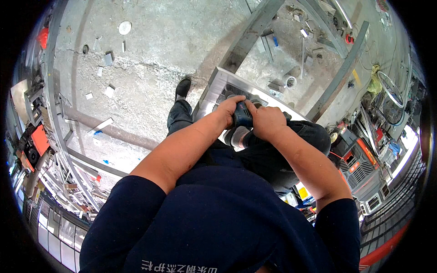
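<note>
Both my hands are closed around a dark blue power tool (242,117) that looks like an angle grinder. My left hand (230,110) wraps its left side, and my right hand (268,121) grips it from the right. The tool is over a shiny metal panel (219,78) with raised edges, in front of my body. Its working end is partly hidden by my fingers, so I cannot tell whether it touches the metal. One of my feet, in a grey shoe (236,135), is by the panel's near edge.
Long steel beams (255,32) frame the area ahead, with another beam (339,75) at right. Metal offcuts (108,59) and a white roll (290,82) lie on the concrete. An orange-grey machine (357,166) stands at right. Scrap strips (63,182) crowd the left.
</note>
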The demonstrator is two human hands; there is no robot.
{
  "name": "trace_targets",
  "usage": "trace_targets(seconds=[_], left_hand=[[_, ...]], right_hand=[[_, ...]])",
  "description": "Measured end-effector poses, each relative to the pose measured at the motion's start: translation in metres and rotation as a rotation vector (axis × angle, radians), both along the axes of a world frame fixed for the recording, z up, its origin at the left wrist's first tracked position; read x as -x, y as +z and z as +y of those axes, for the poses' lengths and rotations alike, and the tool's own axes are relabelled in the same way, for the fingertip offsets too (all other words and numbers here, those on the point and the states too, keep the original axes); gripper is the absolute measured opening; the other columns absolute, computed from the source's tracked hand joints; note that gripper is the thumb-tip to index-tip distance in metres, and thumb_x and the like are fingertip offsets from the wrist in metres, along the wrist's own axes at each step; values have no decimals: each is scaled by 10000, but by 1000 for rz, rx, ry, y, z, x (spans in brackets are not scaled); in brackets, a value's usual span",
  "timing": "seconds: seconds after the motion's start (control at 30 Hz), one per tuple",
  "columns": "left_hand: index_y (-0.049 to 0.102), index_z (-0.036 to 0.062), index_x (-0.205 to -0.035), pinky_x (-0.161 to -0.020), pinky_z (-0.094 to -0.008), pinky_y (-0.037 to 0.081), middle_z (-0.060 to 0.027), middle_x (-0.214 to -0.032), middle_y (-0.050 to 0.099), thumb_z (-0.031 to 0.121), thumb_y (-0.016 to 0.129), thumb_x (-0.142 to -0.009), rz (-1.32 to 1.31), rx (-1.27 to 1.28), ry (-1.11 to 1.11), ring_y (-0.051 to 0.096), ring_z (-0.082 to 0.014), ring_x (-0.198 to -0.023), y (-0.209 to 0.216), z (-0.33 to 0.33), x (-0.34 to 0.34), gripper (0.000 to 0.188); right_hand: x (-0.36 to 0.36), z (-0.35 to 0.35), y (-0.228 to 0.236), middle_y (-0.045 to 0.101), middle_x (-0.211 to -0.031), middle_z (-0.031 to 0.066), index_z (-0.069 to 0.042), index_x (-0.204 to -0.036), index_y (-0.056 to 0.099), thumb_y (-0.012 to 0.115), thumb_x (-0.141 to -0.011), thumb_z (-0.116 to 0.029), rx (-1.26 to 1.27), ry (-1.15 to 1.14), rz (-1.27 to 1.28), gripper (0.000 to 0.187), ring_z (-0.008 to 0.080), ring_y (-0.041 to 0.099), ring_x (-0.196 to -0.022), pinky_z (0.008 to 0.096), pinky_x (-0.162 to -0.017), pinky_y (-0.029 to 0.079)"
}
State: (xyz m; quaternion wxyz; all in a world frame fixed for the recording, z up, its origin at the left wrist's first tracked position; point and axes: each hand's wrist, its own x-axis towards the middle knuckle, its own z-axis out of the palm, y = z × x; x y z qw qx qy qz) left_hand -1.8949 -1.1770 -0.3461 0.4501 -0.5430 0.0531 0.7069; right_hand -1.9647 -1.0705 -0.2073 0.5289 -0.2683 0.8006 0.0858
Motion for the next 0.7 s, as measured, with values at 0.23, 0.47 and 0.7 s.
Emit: trace_targets(seconds=[0.23, 0.47, 0.7], left_hand=[[586, 74, -900, -748, -423, 569, -87, -805, 668, 303, 633, -865, -35, -31, -26, 681, -266, -718, -3, 0, 0, 237], [585, 69, -912, -753, -438, 569, -100, -814, 671, 308, 641, -857, -43, -35, -4, 682, -275, -703, -3, -1, -1, 252], [588, 67, -893, -749, -441, 571, -96, -801, 674, 310, 635, -863, -23, -61, 5, 685, -274, -702, -8, 0, -4, 249]], right_hand=[[-4, 2, -4, 695, -893, 129, -140, -1409, 390, 649, -722, -171, -19, -11, 8, 735, 303, 686, -802, 412, -686, 531], [-2, -1, -2, 696, -907, 121, -153, -1429, 365, 652, -724, -172, -37, -8, -10, 761, 293, 687, -820, 403, -698, 532], [-2, -2, -2, 698, -903, 116, -156, -1422, 365, 645, -733, -169, -59, -1, -18, 744, 292, 690, -807, 403, -695, 534]])
